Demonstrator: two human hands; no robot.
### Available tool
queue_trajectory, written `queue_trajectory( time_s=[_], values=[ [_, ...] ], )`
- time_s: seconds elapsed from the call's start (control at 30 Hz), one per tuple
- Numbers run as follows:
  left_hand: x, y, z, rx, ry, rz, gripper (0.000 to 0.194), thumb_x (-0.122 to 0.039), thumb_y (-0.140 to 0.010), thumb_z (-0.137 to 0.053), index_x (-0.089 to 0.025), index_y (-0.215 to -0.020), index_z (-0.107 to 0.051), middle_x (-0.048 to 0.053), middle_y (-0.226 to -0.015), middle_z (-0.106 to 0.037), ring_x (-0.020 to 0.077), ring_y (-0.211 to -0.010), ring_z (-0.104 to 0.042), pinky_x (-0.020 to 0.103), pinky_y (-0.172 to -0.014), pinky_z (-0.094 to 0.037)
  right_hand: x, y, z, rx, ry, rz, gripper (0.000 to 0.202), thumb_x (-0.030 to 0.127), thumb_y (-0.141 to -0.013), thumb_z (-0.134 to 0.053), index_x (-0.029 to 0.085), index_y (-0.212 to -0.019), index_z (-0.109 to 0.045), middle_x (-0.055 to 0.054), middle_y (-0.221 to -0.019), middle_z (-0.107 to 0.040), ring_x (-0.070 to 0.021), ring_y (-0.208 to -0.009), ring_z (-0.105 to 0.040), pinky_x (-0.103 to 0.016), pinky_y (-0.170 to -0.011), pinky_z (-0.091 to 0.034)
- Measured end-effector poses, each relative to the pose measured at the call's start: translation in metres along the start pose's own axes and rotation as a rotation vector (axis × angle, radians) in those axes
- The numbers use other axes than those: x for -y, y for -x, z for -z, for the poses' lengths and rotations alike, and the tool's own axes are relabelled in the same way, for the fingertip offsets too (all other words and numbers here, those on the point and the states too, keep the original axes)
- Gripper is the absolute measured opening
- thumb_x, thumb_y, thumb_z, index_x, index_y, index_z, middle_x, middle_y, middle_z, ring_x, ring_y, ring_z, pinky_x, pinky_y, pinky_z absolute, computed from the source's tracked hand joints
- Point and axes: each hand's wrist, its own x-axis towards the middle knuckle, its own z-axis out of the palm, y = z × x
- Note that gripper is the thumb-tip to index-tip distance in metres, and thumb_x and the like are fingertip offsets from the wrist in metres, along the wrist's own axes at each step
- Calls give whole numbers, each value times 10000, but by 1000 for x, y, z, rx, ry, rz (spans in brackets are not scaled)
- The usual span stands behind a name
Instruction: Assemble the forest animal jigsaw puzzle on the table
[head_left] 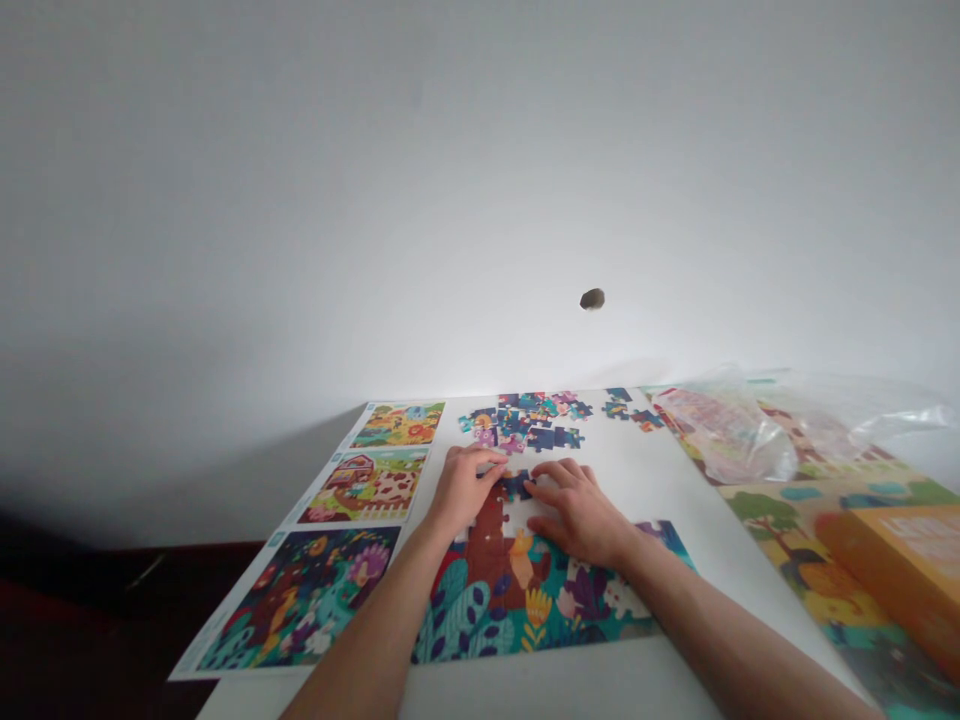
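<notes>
Dark blue puzzle pieces (516,485) at top of brown trunk, mid-table (694,510); knobbed edges. Best: square tabs to sockets, brace the neighbours, press flat, no forcing. Left hand (463,488): fingers bunched at their left edge, hold can't tell. Right hand (577,512): half open, fingertips at right edge. Joined puzzle (491,600) below, teal, bright plants; loose pieces (541,438) beyond.

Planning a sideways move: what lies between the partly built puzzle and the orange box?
Bare white table, then a printed picture with a tree, in the head view; the right forearm crosses the near part.
</notes>
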Motion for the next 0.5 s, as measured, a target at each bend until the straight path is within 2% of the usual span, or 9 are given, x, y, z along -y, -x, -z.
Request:
queue_trajectory(
  time_s=[0.2,0.33,0.5],
  values=[
    [2,-1,2,6,-11,-31,156,-180,-817,-660,-277,-869,-769,34,-974,-694,225,-955,-590,387,-913,-449,2,1,3,10,1,7,411,430,-905,-546,249,-1273,-575,-93,-1319,-506,-282,-1171,-399,-426,-958,-340],
    [4,1,1,-15,-118,-13,118,-258,-758,-741,-302,-863,-776,63,-1082,-631,269,-1036,-519,440,-938,-429,3,1,4,15,-2,12,420,437,-915,-526,251,-1290,-566,-96,-1321,-506,-284,-1169,-401,-426,-953,-341],
    [6,2,-2,-48,-199,36,114,-347,-734,-761,-290,-831,-774,72,-1092,-610,270,-1026,-486,455,-941,-428,2,1,3,17,-15,31,417,458,-923,-513,294,-1303,-563,-84,-1309,-507,-276,-1161,-411,-428,-956,-333]
  ],
)
